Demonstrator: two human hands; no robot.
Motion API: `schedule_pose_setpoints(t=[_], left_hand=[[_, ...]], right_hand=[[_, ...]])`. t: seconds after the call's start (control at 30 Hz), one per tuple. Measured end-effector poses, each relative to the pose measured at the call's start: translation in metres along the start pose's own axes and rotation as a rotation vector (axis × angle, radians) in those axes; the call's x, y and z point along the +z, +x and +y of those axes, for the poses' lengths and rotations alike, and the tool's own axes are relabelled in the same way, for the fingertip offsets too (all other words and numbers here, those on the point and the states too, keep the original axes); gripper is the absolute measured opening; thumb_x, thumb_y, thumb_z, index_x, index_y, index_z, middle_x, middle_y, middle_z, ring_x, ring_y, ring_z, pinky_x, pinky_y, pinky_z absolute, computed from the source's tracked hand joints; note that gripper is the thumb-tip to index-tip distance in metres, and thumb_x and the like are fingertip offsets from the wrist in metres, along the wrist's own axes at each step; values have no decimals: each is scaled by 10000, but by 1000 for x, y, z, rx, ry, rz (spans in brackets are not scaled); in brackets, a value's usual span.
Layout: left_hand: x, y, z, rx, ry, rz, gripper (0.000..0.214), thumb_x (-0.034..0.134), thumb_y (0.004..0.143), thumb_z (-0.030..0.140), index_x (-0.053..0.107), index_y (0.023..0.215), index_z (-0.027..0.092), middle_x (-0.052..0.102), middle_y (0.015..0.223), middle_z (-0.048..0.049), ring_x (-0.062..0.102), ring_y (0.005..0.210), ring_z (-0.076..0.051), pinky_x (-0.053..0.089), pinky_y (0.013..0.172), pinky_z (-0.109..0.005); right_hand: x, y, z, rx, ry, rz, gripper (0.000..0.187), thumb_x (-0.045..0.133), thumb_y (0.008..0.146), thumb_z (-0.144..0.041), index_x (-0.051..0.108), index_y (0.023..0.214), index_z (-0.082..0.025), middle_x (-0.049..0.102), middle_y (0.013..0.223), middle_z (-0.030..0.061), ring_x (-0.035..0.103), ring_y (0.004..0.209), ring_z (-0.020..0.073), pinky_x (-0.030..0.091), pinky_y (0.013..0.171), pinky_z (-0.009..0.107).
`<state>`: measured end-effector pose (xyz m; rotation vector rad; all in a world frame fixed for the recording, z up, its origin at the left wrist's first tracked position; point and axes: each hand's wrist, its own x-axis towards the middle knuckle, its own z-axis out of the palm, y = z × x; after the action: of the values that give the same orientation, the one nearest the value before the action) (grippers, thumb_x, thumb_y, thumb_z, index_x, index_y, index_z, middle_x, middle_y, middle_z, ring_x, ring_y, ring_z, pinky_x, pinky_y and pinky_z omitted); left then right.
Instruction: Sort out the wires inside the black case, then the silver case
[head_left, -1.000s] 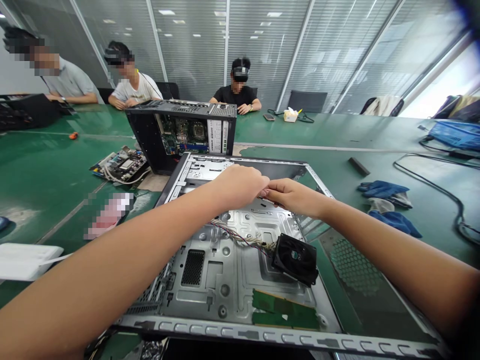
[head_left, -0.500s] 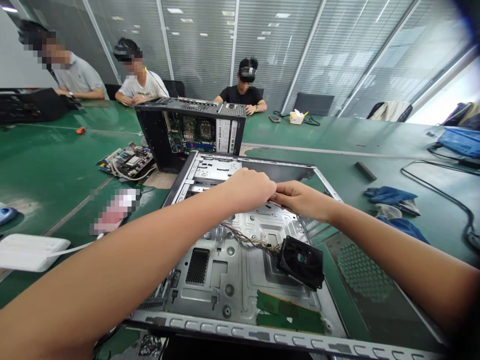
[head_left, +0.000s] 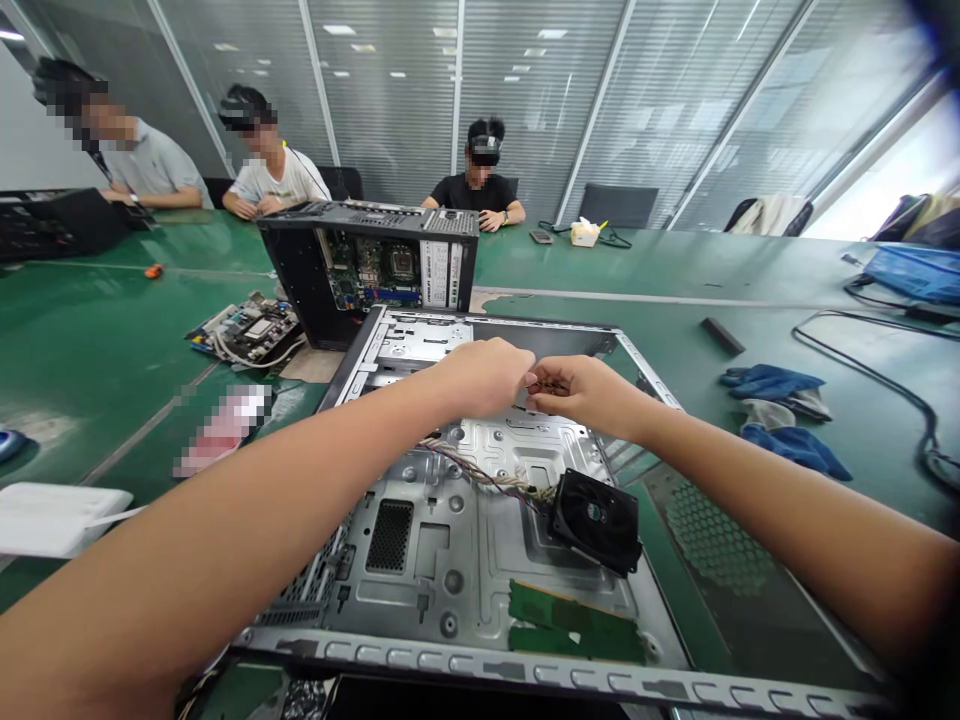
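An open, stripped computer case (head_left: 420, 560) lies flat on the green table in front of me. Both my hands meet over its far half. My left hand (head_left: 484, 375) is closed in a fist-like pinch. My right hand (head_left: 581, 390) is curled, its fingertips touching those of the left around something small that I cannot make out. A twisted bundle of thin wires (head_left: 480, 470) runs from under my hands down to a black fan (head_left: 596, 520) lying loose inside the case. Two green memory sticks (head_left: 574, 620) lie near the case's front edge.
A second black computer case (head_left: 367, 265) stands upright behind mine, with a loose motherboard (head_left: 244, 330) to its left. Blue gloves (head_left: 780, 410) and a black cable (head_left: 885, 385) lie at the right. A white box (head_left: 45, 520) sits at the left. Three people sit at the far side.
My hands stay together over the case; the right hand has curled more, its fingers turning up toward the left hand. The view has shifted slightly.
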<state>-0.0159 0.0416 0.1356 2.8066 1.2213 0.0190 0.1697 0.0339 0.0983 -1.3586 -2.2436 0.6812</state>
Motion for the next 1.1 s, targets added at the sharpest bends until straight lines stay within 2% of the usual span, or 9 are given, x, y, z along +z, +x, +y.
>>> schedule_pose_setpoints(t=[0.2,0.47,0.7,0.97,1.1], left_hand=[[2,1,2,20,56,-23,305,451,942,272,661,1136,167,707,1050,-147,650,905,-250,436,726,-356],[2,1,1,8,90,42,309,428,949,282,653,1113,149,713,1031,-172,644,913,-276,437,730,-385],[1,1,5,-24,119,7,328,373,980,282,635,1119,142,708,1052,-167,642,943,-269,415,751,-384],[-4,-1,11,-27,138,-54,288,425,932,221,678,1057,165,730,1007,-153,654,897,-253,419,740,-372],[-5,0,12,-29,115,-42,326,392,957,261,669,1089,152,731,991,-172,667,882,-269,424,730,-391]], right_hand=[[5,2,2,-34,-222,-47,190,629,670,-210,593,856,-194,538,655,-30,446,580,122,348,607,276],[8,2,-1,-81,-343,30,78,524,780,-236,585,805,-192,556,641,6,453,582,144,315,607,298],[8,2,0,-67,-404,71,211,472,881,-318,538,715,-205,563,627,29,445,571,154,291,587,308],[9,1,1,-62,-394,102,152,511,845,-274,596,749,-193,632,685,47,514,618,163,322,608,296],[7,3,4,-50,-373,107,48,564,767,-212,609,769,-195,630,688,31,540,632,167,348,622,292]])
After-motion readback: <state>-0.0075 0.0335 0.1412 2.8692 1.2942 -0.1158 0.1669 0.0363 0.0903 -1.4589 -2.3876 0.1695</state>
